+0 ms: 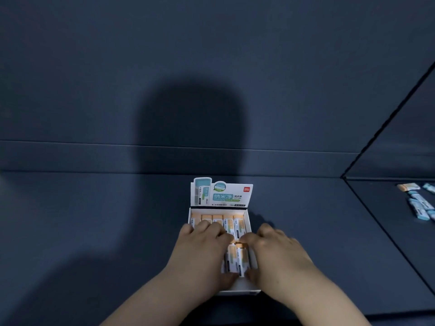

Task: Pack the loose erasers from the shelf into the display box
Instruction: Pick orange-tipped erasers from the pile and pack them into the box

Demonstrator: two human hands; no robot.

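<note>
A white display box (244, 290) with an upright printed lid flap (221, 192) sits on the dark shelf in front of me. A row of orange-and-white erasers (231, 222) fills its far end. My left hand (200, 252) and my right hand (280, 252) reach into the box from either side. Between them they press on a small group of orange erasers (236, 260) in the near row, fingers and thumbs closed around its ends. The hands hide most of the near row.
Loose erasers lie on the shelf at the far right: blue ones (421, 204) and an orange one (408, 186). A raised dark ledge (94, 156) runs behind the box. A diagonal seam (376, 215) divides the shelf surface on the right.
</note>
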